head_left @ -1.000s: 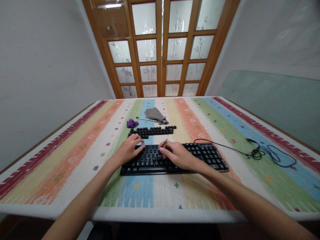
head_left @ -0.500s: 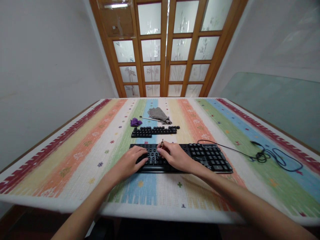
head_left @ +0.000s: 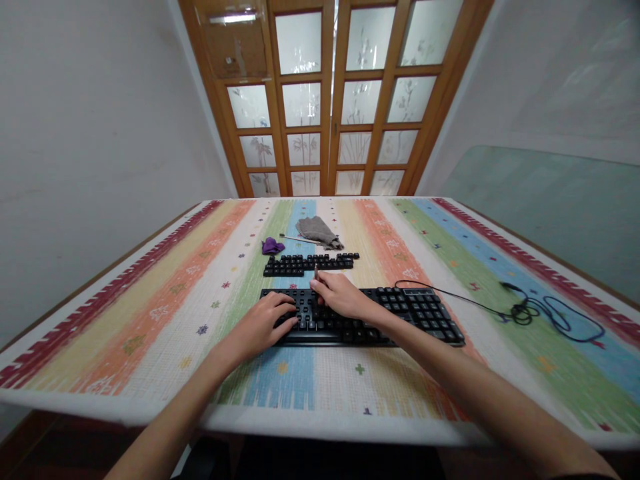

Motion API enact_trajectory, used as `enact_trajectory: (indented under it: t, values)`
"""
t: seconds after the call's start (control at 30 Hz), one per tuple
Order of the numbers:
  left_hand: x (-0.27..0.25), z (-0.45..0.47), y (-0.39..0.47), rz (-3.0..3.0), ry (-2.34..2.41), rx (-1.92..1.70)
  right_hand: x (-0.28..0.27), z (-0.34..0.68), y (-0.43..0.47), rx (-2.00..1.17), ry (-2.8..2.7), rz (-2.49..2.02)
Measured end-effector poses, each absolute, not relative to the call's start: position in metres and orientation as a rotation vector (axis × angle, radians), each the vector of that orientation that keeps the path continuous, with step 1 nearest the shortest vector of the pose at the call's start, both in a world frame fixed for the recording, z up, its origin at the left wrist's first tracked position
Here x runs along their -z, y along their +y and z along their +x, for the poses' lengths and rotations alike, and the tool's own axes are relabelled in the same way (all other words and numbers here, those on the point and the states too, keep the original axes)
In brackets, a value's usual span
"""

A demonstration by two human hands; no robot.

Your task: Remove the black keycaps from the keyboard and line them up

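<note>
A striped tablecloth (head_left: 165, 320) spreads before glazed wooden doors (head_left: 277, 133); the black keyboard (head_left: 350, 335) lies near its front edge. The left hand (head_left: 267, 320), thumb and fingers parted, rests at the keyboard's left end; the right hand (head_left: 341, 295) pinches a slim tool (head_left: 316, 272) (lower tip hidden) over its middle. Keycaps (head_left: 285, 267) lie beyond.

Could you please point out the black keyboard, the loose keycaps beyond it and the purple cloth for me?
Black keyboard (head_left: 346, 333): head view, on the near rows of keys.
Loose keycaps (head_left: 307, 264): head view, near the middle of the laid-out rows.
Purple cloth (head_left: 273, 247): head view, on the middle of its crumpled bulk.
</note>
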State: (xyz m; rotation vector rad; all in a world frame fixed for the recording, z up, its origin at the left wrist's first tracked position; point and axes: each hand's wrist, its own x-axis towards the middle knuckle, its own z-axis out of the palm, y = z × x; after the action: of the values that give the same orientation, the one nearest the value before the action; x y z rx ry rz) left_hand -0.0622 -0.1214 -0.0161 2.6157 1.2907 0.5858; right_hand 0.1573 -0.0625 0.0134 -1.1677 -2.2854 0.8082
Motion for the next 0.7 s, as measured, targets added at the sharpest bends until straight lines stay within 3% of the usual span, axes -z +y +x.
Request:
enact_trajectory:
  t: [0.33, 0.7]
  values:
    - [-0.005, -0.039, -0.121, 2.275, 1.168, -0.698, -0.031, 0.174, -0.073, -0.887, -2.214, -0.886]
    - [0.007, -0.025, -0.107, 1.622, 0.851, -0.853, -0.034, 0.192, -0.088, -0.951, -2.181, -0.780]
